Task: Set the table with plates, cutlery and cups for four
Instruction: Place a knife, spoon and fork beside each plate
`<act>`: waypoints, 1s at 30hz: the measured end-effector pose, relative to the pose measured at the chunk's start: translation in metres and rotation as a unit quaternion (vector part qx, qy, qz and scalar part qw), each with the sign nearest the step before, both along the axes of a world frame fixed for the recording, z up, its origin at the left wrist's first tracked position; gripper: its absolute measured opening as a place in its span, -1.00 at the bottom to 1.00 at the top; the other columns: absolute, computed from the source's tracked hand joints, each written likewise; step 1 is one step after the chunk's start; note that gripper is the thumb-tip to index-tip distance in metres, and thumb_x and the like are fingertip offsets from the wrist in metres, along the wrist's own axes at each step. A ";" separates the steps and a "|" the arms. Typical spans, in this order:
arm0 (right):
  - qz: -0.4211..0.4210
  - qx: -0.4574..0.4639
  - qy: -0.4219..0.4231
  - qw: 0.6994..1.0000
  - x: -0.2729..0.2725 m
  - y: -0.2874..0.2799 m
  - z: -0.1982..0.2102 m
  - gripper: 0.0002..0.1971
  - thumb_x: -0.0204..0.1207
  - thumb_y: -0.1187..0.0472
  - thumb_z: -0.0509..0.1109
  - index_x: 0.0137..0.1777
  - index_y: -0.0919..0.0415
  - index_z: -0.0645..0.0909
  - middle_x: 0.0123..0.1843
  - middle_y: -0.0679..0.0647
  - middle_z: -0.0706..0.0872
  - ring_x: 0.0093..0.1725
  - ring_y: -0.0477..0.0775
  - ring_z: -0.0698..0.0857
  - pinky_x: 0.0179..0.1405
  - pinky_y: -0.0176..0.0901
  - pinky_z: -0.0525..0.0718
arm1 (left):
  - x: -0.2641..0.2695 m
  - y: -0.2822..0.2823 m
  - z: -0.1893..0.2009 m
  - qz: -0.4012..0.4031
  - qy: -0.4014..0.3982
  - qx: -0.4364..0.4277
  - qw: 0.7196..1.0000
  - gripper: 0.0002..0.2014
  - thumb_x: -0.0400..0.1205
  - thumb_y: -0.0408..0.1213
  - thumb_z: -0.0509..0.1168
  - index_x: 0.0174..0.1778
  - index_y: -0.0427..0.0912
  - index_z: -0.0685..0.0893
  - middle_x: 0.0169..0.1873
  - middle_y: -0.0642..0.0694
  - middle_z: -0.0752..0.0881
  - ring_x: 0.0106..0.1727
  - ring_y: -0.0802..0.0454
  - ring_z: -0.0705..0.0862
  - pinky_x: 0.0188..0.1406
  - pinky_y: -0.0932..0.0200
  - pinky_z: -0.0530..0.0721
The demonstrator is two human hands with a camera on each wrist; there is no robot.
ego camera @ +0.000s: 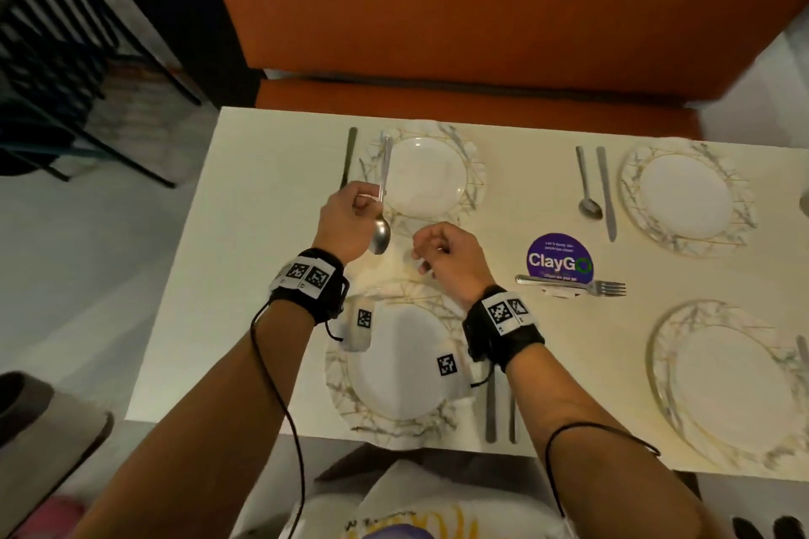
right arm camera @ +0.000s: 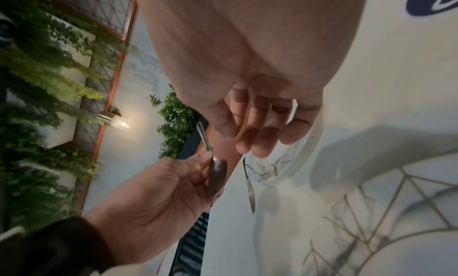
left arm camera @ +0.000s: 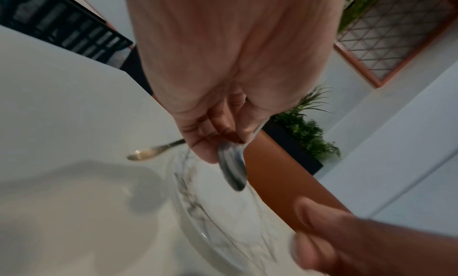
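Left hand (ego camera: 346, 217) pinching spoon (ego camera: 380, 206) near its bowl, handle pointing away over far plate (ego camera: 422, 175); knife (ego camera: 348, 160) just left of plate. Right hand (ego camera: 446, 258) loosely curled, holding nothing.

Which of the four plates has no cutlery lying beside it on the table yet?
The near right plate. The other three plates each have cutlery beside them; the only nearby piece, the fork, lies apart on the purple sticker.

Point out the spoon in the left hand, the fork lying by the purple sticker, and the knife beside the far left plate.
spoon (ego camera: 379, 235), head view, on its bowl.
fork (ego camera: 569, 284), head view, on its handle.
knife (ego camera: 349, 158), head view, mid-length.
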State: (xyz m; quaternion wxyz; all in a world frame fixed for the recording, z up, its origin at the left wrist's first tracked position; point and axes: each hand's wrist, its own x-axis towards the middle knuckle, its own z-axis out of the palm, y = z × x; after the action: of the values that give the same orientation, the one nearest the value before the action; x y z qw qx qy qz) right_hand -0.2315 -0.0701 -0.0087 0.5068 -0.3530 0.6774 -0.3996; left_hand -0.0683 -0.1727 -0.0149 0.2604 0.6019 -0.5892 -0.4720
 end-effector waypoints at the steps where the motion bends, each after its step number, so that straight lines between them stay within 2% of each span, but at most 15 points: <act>1: 0.007 0.003 0.005 1.000 0.003 -0.002 0.000 -0.86 0.61 0.42 0.38 -0.04 0.21 0.74 -0.09 0.25 0.84 -0.26 0.04 0.72 -0.44 -0.43 0.60 | 0.010 -0.010 -0.003 0.009 -0.015 0.004 1.000 -0.76 0.69 -0.42 0.32 0.12 0.02 0.73 -0.07 -0.06 0.83 0.07 -0.05 0.80 0.19 0.13 0.73; 4: 0.015 0.018 0.019 1.000 0.014 -0.012 -0.004 -0.91 0.60 0.39 0.43 -0.02 0.24 0.75 -0.09 0.21 0.84 -0.24 0.03 0.72 -0.42 -0.42 0.61 | 0.041 -0.046 -0.009 0.018 -0.071 0.020 0.997 -0.76 0.73 -0.42 0.28 0.22 -0.07 0.74 0.00 -0.10 0.81 0.02 -0.05 0.75 0.07 0.12 0.67; 6: 0.014 0.021 0.033 0.999 0.014 -0.018 -0.009 -0.94 0.62 0.34 0.45 -0.01 0.23 0.75 -0.12 0.18 0.84 -0.24 0.02 0.74 -0.36 -0.35 0.66 | 0.053 -0.069 -0.017 0.014 -0.112 0.037 0.993 -0.73 0.71 -0.44 0.25 0.22 -0.07 0.74 0.04 -0.10 0.82 0.00 -0.04 0.73 -0.03 0.12 0.70; 8: 0.010 0.025 0.050 0.998 0.011 -0.023 -0.014 -0.95 0.62 0.30 0.46 -0.03 0.20 0.75 -0.14 0.15 0.84 -0.22 0.03 0.76 -0.28 -0.26 0.71 | 0.059 -0.090 -0.027 0.002 -0.146 0.044 0.988 -0.72 0.70 -0.44 0.25 0.22 -0.07 0.75 0.10 -0.14 0.83 -0.01 -0.05 0.73 -0.18 0.21 0.65; 9: 0.009 0.030 0.060 0.998 0.008 -0.025 -0.016 -0.95 0.62 0.30 0.45 -0.03 0.19 0.75 -0.14 0.14 0.84 -0.23 0.03 0.76 -0.28 -0.27 0.71 | 0.061 -0.099 -0.032 -0.001 -0.162 0.047 0.986 -0.73 0.70 -0.43 0.27 0.21 -0.06 0.75 0.13 -0.16 0.82 -0.02 -0.07 0.72 -0.19 0.22 0.64; 12: 0.003 0.049 0.078 0.996 -0.002 -0.030 -0.022 -0.95 0.63 0.30 0.44 -0.03 0.18 0.74 -0.14 0.13 0.83 -0.26 0.03 0.75 -0.31 -0.34 0.68 | 0.062 -0.120 -0.044 -0.009 -0.199 0.055 0.978 -0.75 0.69 -0.43 0.31 0.20 -0.05 0.75 0.22 -0.19 0.80 0.10 -0.17 0.75 0.00 0.09 0.69; 15: -0.005 0.063 0.078 0.995 -0.009 -0.034 -0.029 -0.94 0.64 0.25 0.44 -0.03 0.12 0.74 -0.16 0.09 0.84 -0.31 0.02 0.77 -0.17 -0.10 0.77 | 0.061 -0.134 -0.055 -0.029 -0.235 0.055 0.970 -0.74 0.66 -0.43 0.37 0.21 -0.07 0.76 0.21 -0.19 0.80 0.20 -0.24 0.77 0.19 -0.04 0.77; 18: -0.018 0.078 0.073 0.994 -0.012 -0.039 -0.036 -0.94 0.65 0.22 0.44 -0.04 0.10 0.74 -0.17 0.08 0.84 -0.32 0.02 0.76 -0.05 0.02 0.78 | 0.061 -0.140 -0.064 -0.036 -0.250 0.045 0.967 -0.80 0.67 -0.41 0.36 0.14 -0.11 0.80 0.14 -0.18 0.84 0.14 -0.22 0.80 0.20 -0.05 0.78; 20: -0.021 0.075 0.073 0.994 -0.012 -0.041 -0.038 -0.94 0.64 0.22 0.44 -0.04 0.11 0.74 -0.18 0.08 0.83 -0.32 0.03 0.76 -0.06 0.03 0.77 | 0.060 -0.139 -0.069 -0.027 -0.238 0.026 0.970 -0.83 0.69 -0.41 0.36 0.12 -0.20 0.82 0.08 -0.18 0.85 0.09 -0.19 0.80 0.17 0.01 0.77; 22: -0.022 0.072 0.072 0.995 -0.010 -0.043 -0.038 -0.94 0.64 0.23 0.44 -0.05 0.12 0.74 -0.19 0.08 0.83 -0.32 0.03 0.75 -0.08 0.00 0.77 | 0.060 -0.138 -0.072 -0.008 -0.221 0.011 0.975 -0.87 0.69 -0.43 0.38 0.07 -0.26 0.82 0.03 -0.18 0.85 0.02 -0.13 0.79 0.04 0.13 0.72; 24: -0.021 0.073 0.070 0.995 -0.007 -0.044 -0.039 -0.94 0.64 0.24 0.44 -0.05 0.13 0.73 -0.18 0.08 0.82 -0.32 0.03 0.75 -0.10 -0.04 0.77 | 0.060 -0.137 -0.077 0.004 -0.213 -0.007 0.977 -0.90 0.69 -0.43 0.39 0.02 -0.27 0.82 0.02 -0.21 0.84 0.04 -0.16 0.79 0.03 0.12 0.72; 27: -0.023 0.071 0.068 0.995 -0.004 -0.043 -0.038 -0.94 0.63 0.25 0.44 -0.06 0.14 0.73 -0.17 0.10 0.82 -0.31 0.04 0.75 -0.10 -0.01 0.78 | 0.062 -0.135 -0.085 0.011 -0.209 -0.020 0.978 -0.85 0.71 -0.35 0.37 0.18 -0.23 0.74 0.18 -0.27 0.73 0.19 -0.23 0.73 0.17 -0.02 0.73; 28: -0.022 0.070 0.069 0.995 -0.004 -0.042 -0.038 -0.94 0.63 0.26 0.44 -0.05 0.14 0.73 -0.17 0.11 0.82 -0.31 0.04 0.75 -0.13 -0.05 0.78 | 0.063 -0.133 -0.086 0.007 -0.220 -0.035 0.975 -0.78 0.71 -0.31 0.38 0.26 -0.19 0.70 0.24 -0.26 0.68 0.24 -0.24 0.68 0.21 -0.08 0.71; 30: -0.017 0.068 0.074 0.995 -0.005 -0.039 -0.036 -0.94 0.64 0.27 0.43 -0.04 0.16 0.73 -0.16 0.13 0.83 -0.28 0.04 0.74 -0.20 -0.22 0.73 | 0.065 -0.130 -0.088 -0.033 -0.268 -0.122 0.955 -0.65 0.65 -0.23 0.43 0.38 -0.09 0.68 0.31 -0.26 0.62 0.31 -0.29 0.59 0.25 -0.20 0.68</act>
State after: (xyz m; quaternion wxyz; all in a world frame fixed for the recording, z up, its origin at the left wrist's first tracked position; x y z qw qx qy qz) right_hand -0.2364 -0.1091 -0.0444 0.4707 -0.3347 0.7448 -0.3342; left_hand -0.0035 -0.3027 -0.1026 0.1485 0.6502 -0.7100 -0.2258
